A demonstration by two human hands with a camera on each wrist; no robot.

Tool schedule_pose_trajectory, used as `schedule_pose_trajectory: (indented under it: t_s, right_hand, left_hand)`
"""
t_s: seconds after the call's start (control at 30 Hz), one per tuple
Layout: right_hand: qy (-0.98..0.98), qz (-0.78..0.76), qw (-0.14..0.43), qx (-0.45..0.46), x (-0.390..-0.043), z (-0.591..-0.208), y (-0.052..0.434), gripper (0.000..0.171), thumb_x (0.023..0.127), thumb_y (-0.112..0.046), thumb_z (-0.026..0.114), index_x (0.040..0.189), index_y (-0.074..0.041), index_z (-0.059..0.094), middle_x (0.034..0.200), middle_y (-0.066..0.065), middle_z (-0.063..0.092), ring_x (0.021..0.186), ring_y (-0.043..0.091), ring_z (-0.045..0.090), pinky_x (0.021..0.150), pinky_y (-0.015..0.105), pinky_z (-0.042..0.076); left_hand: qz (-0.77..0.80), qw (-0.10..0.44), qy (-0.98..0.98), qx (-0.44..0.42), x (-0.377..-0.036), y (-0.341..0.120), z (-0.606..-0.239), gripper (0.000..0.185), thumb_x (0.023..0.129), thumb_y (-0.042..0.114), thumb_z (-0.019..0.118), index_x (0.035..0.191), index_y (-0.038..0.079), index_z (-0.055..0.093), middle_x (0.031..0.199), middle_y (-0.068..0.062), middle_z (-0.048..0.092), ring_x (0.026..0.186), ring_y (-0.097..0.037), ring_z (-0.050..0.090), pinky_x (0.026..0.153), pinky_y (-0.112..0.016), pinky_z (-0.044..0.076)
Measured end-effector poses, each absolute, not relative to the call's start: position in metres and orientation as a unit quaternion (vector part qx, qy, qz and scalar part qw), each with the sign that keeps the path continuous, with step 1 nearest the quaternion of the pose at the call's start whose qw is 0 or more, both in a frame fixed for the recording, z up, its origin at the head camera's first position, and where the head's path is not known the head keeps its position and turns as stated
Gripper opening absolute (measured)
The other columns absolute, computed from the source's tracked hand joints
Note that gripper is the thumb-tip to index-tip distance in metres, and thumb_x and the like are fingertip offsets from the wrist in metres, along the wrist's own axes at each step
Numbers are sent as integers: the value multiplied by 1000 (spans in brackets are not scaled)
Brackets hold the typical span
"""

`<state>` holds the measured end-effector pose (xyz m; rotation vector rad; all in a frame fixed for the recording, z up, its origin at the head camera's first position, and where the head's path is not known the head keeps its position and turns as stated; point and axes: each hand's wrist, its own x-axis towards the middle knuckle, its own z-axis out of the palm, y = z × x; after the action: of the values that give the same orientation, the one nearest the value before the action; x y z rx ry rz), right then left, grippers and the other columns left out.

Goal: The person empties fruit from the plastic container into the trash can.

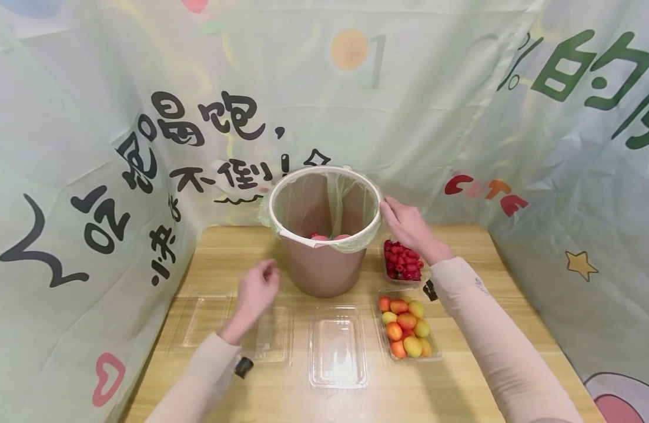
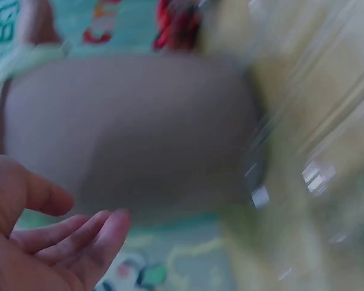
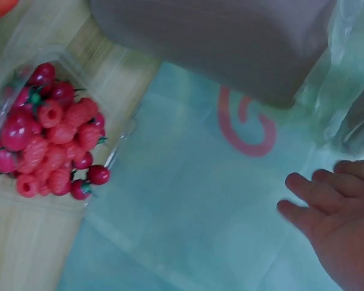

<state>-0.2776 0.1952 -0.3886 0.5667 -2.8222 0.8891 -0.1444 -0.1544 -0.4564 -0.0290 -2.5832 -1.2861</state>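
A brown bin (image 1: 324,258) lined with a pale green bag (image 1: 351,200) stands at the back of a wooden table (image 1: 478,247). The right hand (image 1: 406,226) rests against the bin's white rim (image 1: 282,229), fingers on the bag's folded edge. The left hand (image 1: 257,291), fingers loosely spread and holding nothing, hovers above an empty clear tray (image 1: 274,335). Just right of the bin sit a tray of red berries (image 1: 402,261) and a tray of orange and yellow fruit (image 1: 406,327).

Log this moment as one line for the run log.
right hand: touches bin rim | left hand: free, above empty tray | berry tray: full
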Motion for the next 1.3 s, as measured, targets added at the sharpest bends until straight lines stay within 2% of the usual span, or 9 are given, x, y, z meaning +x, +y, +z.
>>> schedule_pose_trajectory:
  t_s: [0.1, 0.2, 0.27, 0.4, 0.53, 0.77, 0.97, 1.13, 1.3]
  right_hand:
    - [-932, 290, 116, 184, -273, -393, 208, 43, 111, -27, 43, 118, 4, 71, 106, 26, 76, 92, 38, 73, 91, 52, 59]
    - [-930, 289, 152, 170, -268, -401, 220, 33, 105, -14, 50, 77, -3, 65, 65, 12, 63, 58, 21, 52, 65, 36, 49]
    - [-930, 294, 159, 152, -263, -408, 228, 35, 102, -12, 53, 68, -8, 60, 56, 3, 55, 52, 14, 43, 59, 31, 41]
    - [-933, 301, 163, 116, -256, -425, 244, 32, 99, -11, 58, 68, -7, 67, 55, 0, 58, 52, 13, 45, 58, 30, 41]
    - [-935, 299, 154, 108, -248, -443, 256, 23, 96, -8, 59, 80, -1, 75, 62, 8, 67, 57, 17, 53, 62, 34, 47]
    - [-942, 303, 121, 84, -231, -469, 271, 22, 96, -9, 60, 98, 4, 78, 82, 17, 77, 66, 22, 61, 68, 38, 52]
    - [-945, 309, 93, 58, -222, -486, 277, 29, 99, -13, 60, 113, 9, 74, 103, 26, 77, 88, 38, 73, 80, 52, 60]
    - [-945, 318, 74, 33, -222, -495, 281, 38, 101, -13, 58, 126, 14, 66, 116, 35, 72, 103, 48, 72, 91, 58, 59]
    - [-939, 337, 59, 20, -227, -509, 291, 49, 100, -14, 54, 136, 20, 56, 128, 44, 62, 110, 56, 68, 93, 62, 58]
  left_hand:
    - [-449, 170, -877, 21, -162, -169, -430, 34, 98, 6, 63, 130, -1, 71, 108, -21, 78, 83, -29, 73, 71, -31, 60]
    - [-456, 211, -864, 31, -182, -177, -408, 35, 99, 12, 63, 132, 4, 71, 121, -20, 77, 102, -36, 74, 86, -45, 61]
    - [-449, 234, -862, 28, -195, -180, -396, 37, 100, 17, 63, 135, 6, 70, 129, -20, 74, 115, -39, 70, 99, -52, 55]
    - [-436, 253, -864, -2, -219, -178, -379, 42, 102, 22, 61, 142, 6, 65, 143, -18, 67, 133, -40, 60, 116, -59, 42]
    - [-416, 248, -873, -50, -238, -170, -368, 46, 103, 22, 60, 145, 4, 61, 144, -20, 65, 139, -41, 54, 122, -57, 36]
    - [-347, 177, -916, -91, -258, -157, -357, 64, 108, 36, 50, 158, -2, 43, 160, -28, 46, 151, -46, 40, 128, -59, 27]
    - [-296, 92, -946, -91, -267, -157, -361, 73, 112, 45, 38, 165, -4, 24, 171, -30, 24, 158, -48, 26, 131, -58, 21]
    - [-247, 39, -963, -101, -271, -158, -366, 78, 113, 47, 29, 164, -10, 14, 174, -30, 7, 162, -49, 9, 133, -57, 12]
    - [-230, 21, -968, -98, -273, -155, -367, 80, 113, 49, 27, 164, -11, 8, 175, -29, -2, 160, -54, -4, 129, -67, -4]
